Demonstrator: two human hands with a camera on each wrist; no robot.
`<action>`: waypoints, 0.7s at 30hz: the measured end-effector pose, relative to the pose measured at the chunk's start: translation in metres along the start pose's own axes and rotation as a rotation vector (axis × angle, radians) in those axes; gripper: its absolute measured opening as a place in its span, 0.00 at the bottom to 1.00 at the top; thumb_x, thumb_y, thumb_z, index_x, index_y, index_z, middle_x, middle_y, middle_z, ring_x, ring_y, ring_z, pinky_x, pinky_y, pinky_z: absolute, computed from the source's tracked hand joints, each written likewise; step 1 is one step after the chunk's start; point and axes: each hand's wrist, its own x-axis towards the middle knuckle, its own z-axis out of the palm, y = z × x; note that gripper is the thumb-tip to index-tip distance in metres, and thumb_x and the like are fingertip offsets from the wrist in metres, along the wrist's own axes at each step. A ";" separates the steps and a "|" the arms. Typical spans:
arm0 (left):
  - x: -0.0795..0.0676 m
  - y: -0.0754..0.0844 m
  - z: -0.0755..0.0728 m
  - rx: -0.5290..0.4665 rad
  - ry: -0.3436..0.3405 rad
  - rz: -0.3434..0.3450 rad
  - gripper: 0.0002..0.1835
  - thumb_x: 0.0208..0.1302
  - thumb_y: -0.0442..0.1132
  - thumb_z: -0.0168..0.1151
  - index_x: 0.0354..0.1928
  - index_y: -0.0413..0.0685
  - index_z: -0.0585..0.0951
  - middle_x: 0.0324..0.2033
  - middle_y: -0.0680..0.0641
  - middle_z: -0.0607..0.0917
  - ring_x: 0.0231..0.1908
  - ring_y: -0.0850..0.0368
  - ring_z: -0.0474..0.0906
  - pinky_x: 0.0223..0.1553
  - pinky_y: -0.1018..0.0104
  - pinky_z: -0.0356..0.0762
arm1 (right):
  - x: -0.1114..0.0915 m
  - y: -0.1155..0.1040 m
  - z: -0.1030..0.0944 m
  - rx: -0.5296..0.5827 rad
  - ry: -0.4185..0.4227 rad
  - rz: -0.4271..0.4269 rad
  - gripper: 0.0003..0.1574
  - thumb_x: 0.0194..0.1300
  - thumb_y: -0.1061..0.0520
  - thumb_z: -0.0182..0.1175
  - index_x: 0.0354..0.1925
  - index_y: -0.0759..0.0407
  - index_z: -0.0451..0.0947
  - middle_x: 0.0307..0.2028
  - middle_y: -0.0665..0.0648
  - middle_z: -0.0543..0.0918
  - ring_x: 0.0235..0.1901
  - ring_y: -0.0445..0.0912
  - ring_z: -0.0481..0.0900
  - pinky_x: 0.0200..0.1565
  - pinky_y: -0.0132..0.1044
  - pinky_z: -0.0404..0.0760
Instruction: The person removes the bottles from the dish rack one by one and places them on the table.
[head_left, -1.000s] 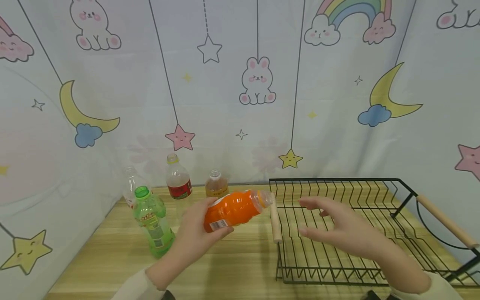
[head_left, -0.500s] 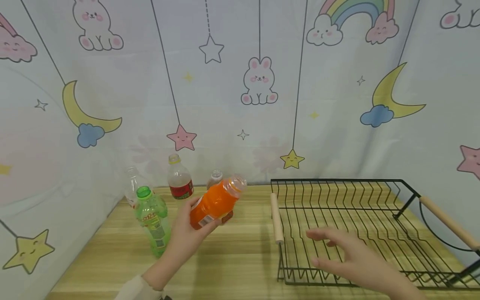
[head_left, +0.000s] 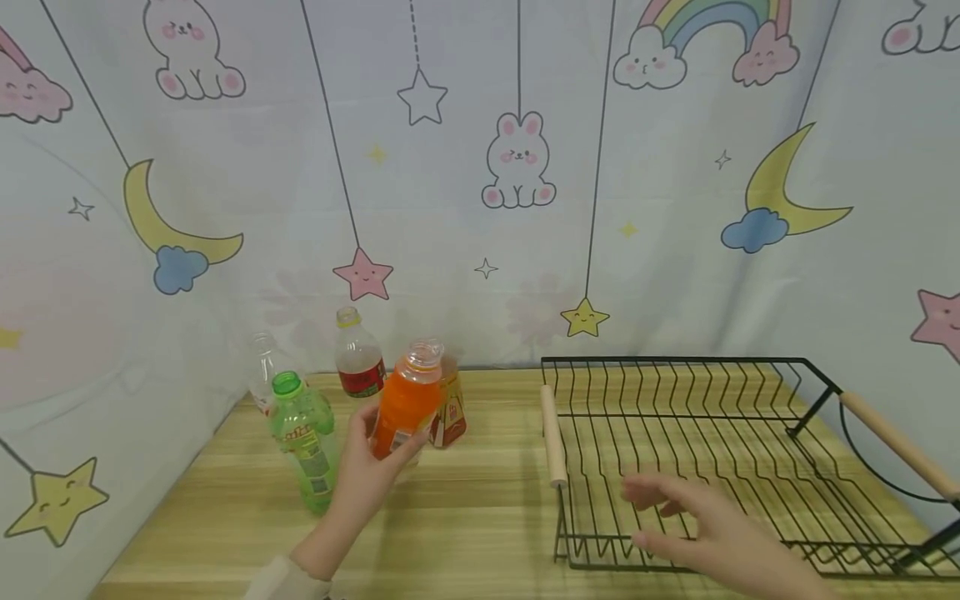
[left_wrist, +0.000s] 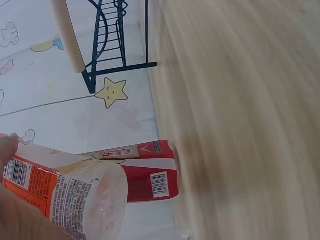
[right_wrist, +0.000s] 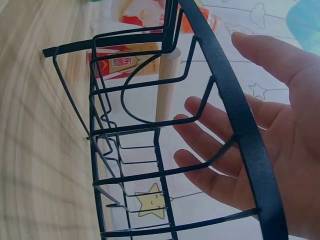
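My left hand (head_left: 369, 467) grips an orange plastic bottle (head_left: 408, 400) round its body, nearly upright with its uncapped mouth leaning slightly right. In the left wrist view the bottle's base (left_wrist: 107, 200) shows above the wooden table. Right behind it stands a bottle with a red and yellow label (head_left: 450, 408), partly hidden. To the left of the hand are a green bottle (head_left: 306, 442) and a clear bottle with a red label (head_left: 362, 367). My right hand (head_left: 697, 525) hovers over the front of a black wire rack (head_left: 675, 417), fingers loosely spread and holding nothing.
Another clear bottle (head_left: 266, 371) stands at the back left, behind the green one. The rack has wooden handles (head_left: 552, 433) on its sides and takes up the right of the wooden table (head_left: 480, 517). A patterned curtain (head_left: 450, 208) hangs behind.
The orange bottle has swung from lying nearly level to almost upright and moved left and down in my left hand. My right hand has drawn back towards the rack's front, lower in view.
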 end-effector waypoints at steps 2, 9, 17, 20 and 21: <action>0.001 -0.005 0.000 0.013 0.013 -0.030 0.43 0.57 0.50 0.70 0.66 0.43 0.56 0.61 0.40 0.67 0.63 0.43 0.65 0.63 0.42 0.65 | 0.000 0.001 0.002 0.026 -0.040 0.047 0.30 0.67 0.49 0.60 0.64 0.55 0.68 0.53 0.53 0.81 0.49 0.36 0.76 0.46 0.33 0.78; 0.003 -0.018 0.002 0.006 0.036 -0.067 0.44 0.57 0.52 0.70 0.66 0.41 0.54 0.63 0.38 0.64 0.64 0.41 0.59 0.65 0.36 0.56 | 0.000 0.003 0.006 0.102 -0.167 0.151 0.31 0.69 0.47 0.57 0.66 0.56 0.66 0.55 0.56 0.77 0.48 0.36 0.75 0.41 0.33 0.79; 0.002 -0.027 0.007 0.003 0.103 -0.066 0.41 0.59 0.50 0.69 0.63 0.39 0.56 0.58 0.38 0.67 0.58 0.44 0.63 0.59 0.44 0.61 | -0.001 0.004 0.007 0.163 -0.279 0.210 0.25 0.70 0.46 0.55 0.62 0.49 0.71 0.56 0.53 0.78 0.51 0.42 0.76 0.40 0.35 0.78; 0.002 -0.031 0.010 0.000 0.108 -0.074 0.40 0.58 0.50 0.69 0.62 0.39 0.57 0.58 0.37 0.67 0.59 0.43 0.64 0.59 0.44 0.62 | -0.002 0.004 0.007 0.156 -0.294 0.204 0.22 0.70 0.45 0.55 0.60 0.46 0.73 0.56 0.52 0.79 0.52 0.43 0.77 0.40 0.34 0.78; 0.002 -0.033 0.011 0.001 0.110 -0.079 0.41 0.58 0.51 0.69 0.62 0.39 0.57 0.58 0.37 0.67 0.59 0.43 0.64 0.59 0.44 0.63 | -0.002 0.004 0.008 0.152 -0.296 0.199 0.22 0.70 0.45 0.55 0.59 0.46 0.74 0.56 0.52 0.79 0.52 0.43 0.77 0.40 0.34 0.78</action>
